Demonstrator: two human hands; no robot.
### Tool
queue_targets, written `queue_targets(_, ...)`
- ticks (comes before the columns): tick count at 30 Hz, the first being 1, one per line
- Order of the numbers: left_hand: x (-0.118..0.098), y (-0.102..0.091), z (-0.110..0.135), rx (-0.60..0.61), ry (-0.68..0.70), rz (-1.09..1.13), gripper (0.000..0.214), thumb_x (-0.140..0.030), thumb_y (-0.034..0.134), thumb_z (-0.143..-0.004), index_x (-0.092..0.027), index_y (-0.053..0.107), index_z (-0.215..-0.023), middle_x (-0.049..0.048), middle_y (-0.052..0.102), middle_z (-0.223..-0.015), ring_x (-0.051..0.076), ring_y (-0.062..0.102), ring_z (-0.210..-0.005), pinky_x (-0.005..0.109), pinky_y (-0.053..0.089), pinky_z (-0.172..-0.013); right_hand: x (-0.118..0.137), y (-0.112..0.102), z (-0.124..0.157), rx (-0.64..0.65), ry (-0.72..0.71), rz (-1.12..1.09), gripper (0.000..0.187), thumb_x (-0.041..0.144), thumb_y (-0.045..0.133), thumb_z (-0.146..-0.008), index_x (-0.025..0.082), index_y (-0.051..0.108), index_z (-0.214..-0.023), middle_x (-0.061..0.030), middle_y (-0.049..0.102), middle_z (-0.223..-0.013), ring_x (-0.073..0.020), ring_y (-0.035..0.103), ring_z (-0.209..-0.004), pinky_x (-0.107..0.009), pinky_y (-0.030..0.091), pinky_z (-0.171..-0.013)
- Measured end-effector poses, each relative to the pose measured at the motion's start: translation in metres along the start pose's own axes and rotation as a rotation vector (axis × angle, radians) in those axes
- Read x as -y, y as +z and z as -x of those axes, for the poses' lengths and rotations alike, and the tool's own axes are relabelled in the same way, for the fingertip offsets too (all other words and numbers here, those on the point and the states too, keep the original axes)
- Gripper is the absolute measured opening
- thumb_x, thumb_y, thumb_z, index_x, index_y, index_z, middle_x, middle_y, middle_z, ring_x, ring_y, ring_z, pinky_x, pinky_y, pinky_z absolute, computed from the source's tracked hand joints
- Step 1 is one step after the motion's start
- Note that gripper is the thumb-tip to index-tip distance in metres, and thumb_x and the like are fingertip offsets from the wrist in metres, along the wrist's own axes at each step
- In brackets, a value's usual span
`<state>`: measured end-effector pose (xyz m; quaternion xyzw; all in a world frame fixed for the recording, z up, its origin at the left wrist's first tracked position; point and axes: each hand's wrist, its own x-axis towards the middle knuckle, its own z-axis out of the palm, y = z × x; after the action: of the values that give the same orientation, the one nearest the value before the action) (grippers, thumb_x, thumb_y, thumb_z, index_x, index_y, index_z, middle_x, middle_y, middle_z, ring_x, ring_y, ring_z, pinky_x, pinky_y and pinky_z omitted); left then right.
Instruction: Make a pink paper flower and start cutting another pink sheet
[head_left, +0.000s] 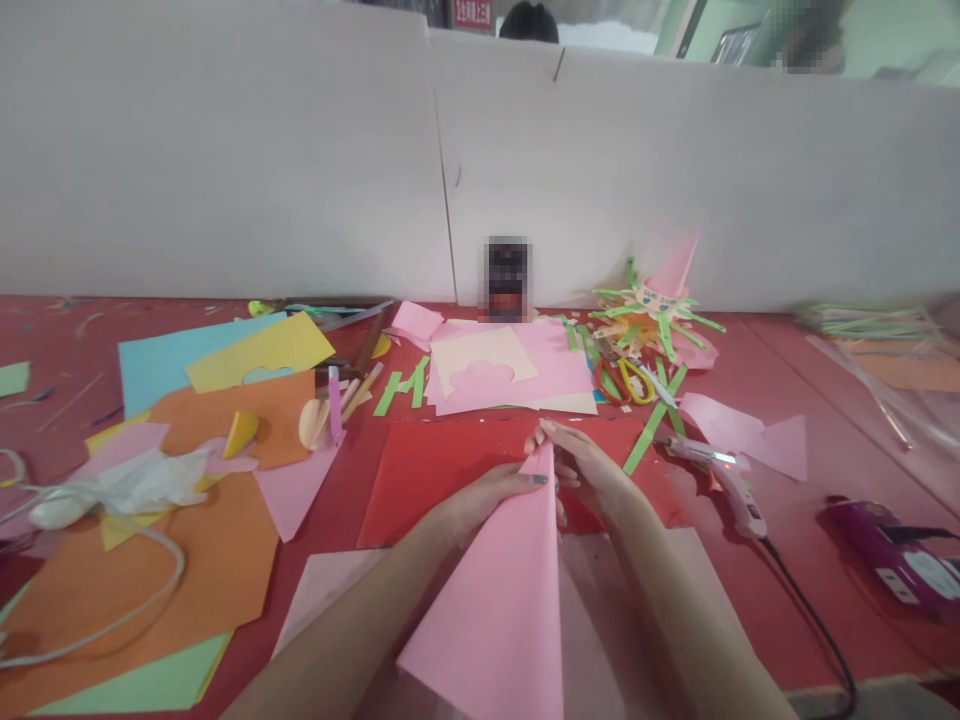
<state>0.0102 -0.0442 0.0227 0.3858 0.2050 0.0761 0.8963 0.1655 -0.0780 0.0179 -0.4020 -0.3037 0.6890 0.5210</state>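
Observation:
A large sheet of pink paper (499,600) is partly rolled into a cone, its narrow tip pointing away from me. My left hand (495,490) grips the cone's left side near the tip, thumb lying on top. Closed round the tip from the right is my right hand (589,465), with some of its fingers hidden behind the paper. Beneath both hands lies a red sheet (427,460), and closer to me a pale pink sheet (330,590) is partly covered by the cone and my forearms.
At the right lie a glue gun (735,480) with its cord, scissors (634,385) and a purple device (892,550). A decorated pink cone hat (671,280) stands by the white partition (300,170). Orange paper (225,540), other coloured sheets and a white cable (176,560) cover the left.

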Motion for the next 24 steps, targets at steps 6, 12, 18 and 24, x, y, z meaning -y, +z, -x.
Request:
queue_targets(6,0.005,-0.005,0.0,0.023,-0.018,0.023,0.025,-0.033,0.054,-0.077,-0.01,0.061,-0.083,0.0093,0.064,-0.072,0.019,0.061,-0.06,0.031,0.046,-0.059,-0.005,-0.002,-0.002,0.028,-0.021,-0.016,0.028,0.044,0.057,-0.076,0.017,0.053,-0.07,0.004,0.057,-0.067,0.0012,0.022,-0.034,-0.015,0.013,-0.031)
queue_targets(12,0.011,-0.011,-0.004,0.008,-0.001,0.055,0.024,-0.033,0.055,-0.076,-0.012,0.059,-0.088,0.0096,0.064,-0.073,0.021,0.063,-0.062,0.034,0.047,-0.061,-0.006,-0.001,-0.003,0.026,-0.039,-0.002,0.028,0.044,0.056,-0.077,0.017,0.053,-0.068,0.0043,0.055,-0.066,0.0009,0.023,-0.035,-0.016,0.014,-0.031)
queue_targets(18,0.011,-0.01,-0.005,0.012,0.011,0.051,0.026,-0.036,0.055,-0.076,-0.011,0.058,-0.085,0.0095,0.064,-0.073,0.021,0.063,-0.061,0.031,0.047,-0.057,-0.004,-0.001,-0.003,0.005,-0.027,-0.002,0.029,0.044,0.057,-0.076,0.017,0.054,-0.07,0.0043,0.056,-0.067,0.001,0.026,-0.034,-0.016,0.013,-0.031)
queue_targets(24,0.01,-0.008,-0.006,-0.02,-0.005,0.053,0.033,-0.044,0.057,-0.075,-0.013,0.056,-0.085,0.0085,0.064,-0.072,0.021,0.063,-0.061,0.031,0.048,-0.057,0.0,0.002,0.0,-0.009,-0.014,0.031,0.03,0.046,0.06,-0.073,0.016,0.054,-0.071,0.002,0.058,-0.069,-0.0001,0.034,-0.037,-0.016,0.015,-0.031)
